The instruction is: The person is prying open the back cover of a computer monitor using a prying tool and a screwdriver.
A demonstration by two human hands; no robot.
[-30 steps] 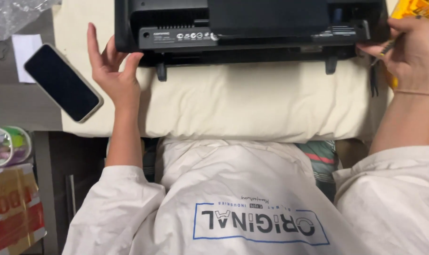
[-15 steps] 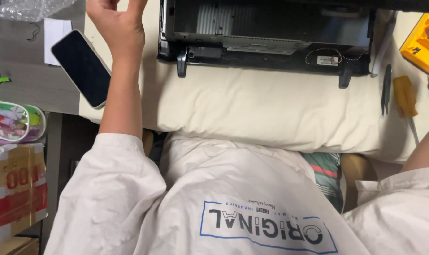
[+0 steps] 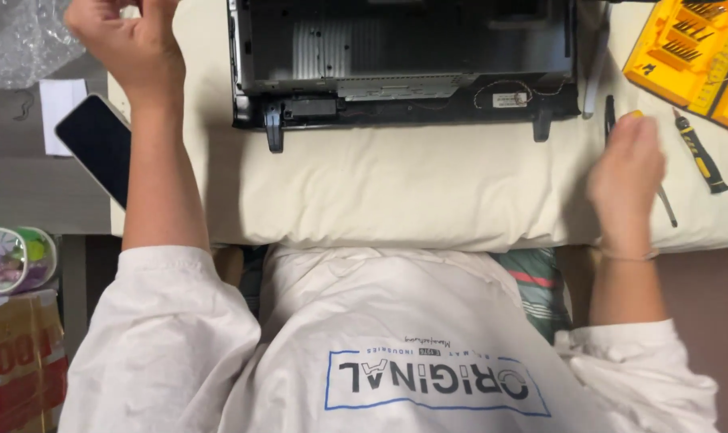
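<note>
At the far left I see crumpled plastic wrap (image 3: 19, 40), with a white paper slip (image 3: 59, 112) just below it on the grey table (image 3: 27, 200). Nearer me on that side sit a colourful round tin (image 3: 7, 258) and a cardboard box (image 3: 19, 361) at the table's edge.

A dark phone (image 3: 99, 144) lies face up, half on the table and half on the cream pillow (image 3: 396, 192), just beside my left forearm. My left hand (image 3: 127, 44) is raised at the far left corner of the pillow. Its fingers are curled and partly cut off by the frame edge, so I cannot tell whether it holds anything.

In the middle, on the far part of the pillow, lies the black opened device (image 3: 404, 64). Its metal inner plate shows, a small tag hangs on a thin wire at its near right, and two short black feet stick out of its near edge. It touches neither hand.

My right hand (image 3: 627, 164) hovers over the pillow's right part, near the device's right corner, fingers loosely drawn together. A yellow tip shows just above the fingers and a thin metal shaft (image 3: 667, 207) sticks out on the right; whether I am gripping it I cannot tell. Just right of that lies a black and yellow screwdriver (image 3: 701, 152), and at the far right corner an open yellow bit case (image 3: 685, 48).
</note>
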